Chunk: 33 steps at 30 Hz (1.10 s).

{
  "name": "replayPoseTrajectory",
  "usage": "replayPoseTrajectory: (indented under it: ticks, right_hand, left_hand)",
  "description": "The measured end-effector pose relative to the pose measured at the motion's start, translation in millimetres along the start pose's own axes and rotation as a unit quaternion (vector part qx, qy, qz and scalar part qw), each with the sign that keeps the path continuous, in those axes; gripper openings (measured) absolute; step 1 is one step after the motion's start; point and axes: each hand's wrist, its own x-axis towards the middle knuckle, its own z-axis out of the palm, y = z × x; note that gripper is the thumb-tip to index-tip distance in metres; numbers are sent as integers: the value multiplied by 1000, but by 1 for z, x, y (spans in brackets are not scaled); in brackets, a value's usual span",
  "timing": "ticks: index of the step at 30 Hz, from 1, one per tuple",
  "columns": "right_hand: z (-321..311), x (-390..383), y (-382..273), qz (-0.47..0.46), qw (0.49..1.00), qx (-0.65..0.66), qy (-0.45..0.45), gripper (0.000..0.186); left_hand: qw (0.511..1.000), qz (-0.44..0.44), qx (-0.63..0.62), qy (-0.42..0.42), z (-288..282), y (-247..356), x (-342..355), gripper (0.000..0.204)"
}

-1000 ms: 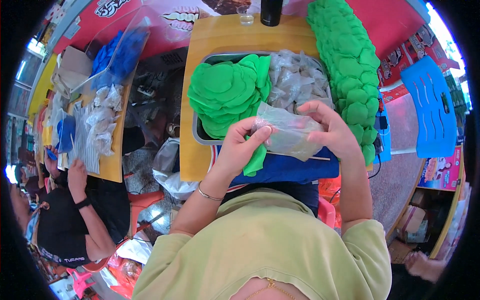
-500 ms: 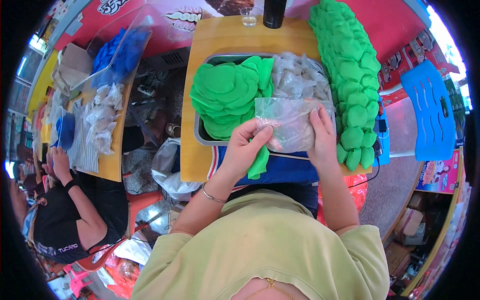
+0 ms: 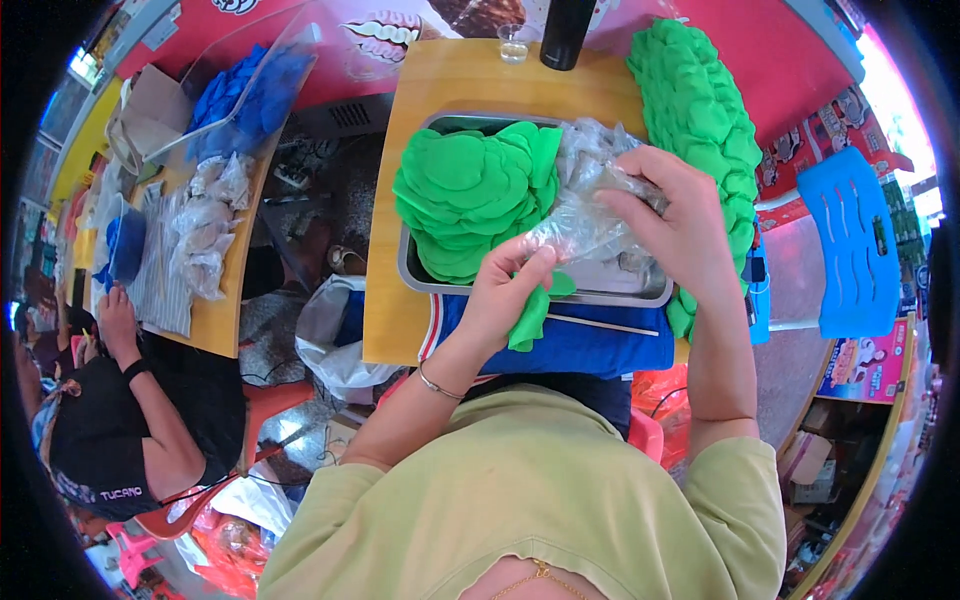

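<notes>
My left hand [image 3: 510, 295] pinches one end of a crinkled clear plastic bag [image 3: 576, 226] and also holds a floppy green piece [image 3: 528, 322] that hangs below it. My right hand [image 3: 670, 215] has its fingers bent over the bag's other end, above a pile of clear bagged items [image 3: 590, 150] in a steel tray [image 3: 430, 290]. A stack of green cut petals [image 3: 470, 195] fills the tray's left part. A long mound of green petals [image 3: 685, 90] runs beside the tray, partly behind my right arm.
The wooden table [image 3: 410, 75] bears a black tumbler [image 3: 559, 38], a cup [image 3: 513, 48], blue cloth [image 3: 590, 345] and a thin stick [image 3: 600, 325]. A co-worker [image 3: 150, 410] sits left at another table [image 3: 250, 290] with blue material and bags. A blue chair [image 3: 850, 250] stands right.
My right hand has risen and turned inward over the tray, taking the bag's right end up with it, so the bag now slants and is more crumpled. The co-worker's hand has shifted left.
</notes>
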Motion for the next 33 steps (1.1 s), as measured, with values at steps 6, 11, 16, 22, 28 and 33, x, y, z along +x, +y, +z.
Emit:
replayPoseTrajectory:
  ticks: [6,11,16,22,28,33]
  right_hand:
    - [0,8,-12,99,986,115,-71,12]
    - [7,9,-12,84,976,188,-73,12]
    - [4,11,-11,17,998,47,-26,12]
    - [4,8,-13,51,997,56,-21,14]
    - [0,15,-24,54,997,38,-50,15]
    - [1,15,-28,83,993,70,-47,13]
  left_hand:
    - [985,-64,-162,6,-4,1,0,21]
    - [994,-11,-110,-2,3,7,2,21]
    - [996,26,-81,41,-6,10,5,21]
    - [993,38,-114,17,-4,8,6,23]
    - [995,23,-98,-15,-4,8,4,40]
    - [993,70,-90,-28,2,9,9,44]
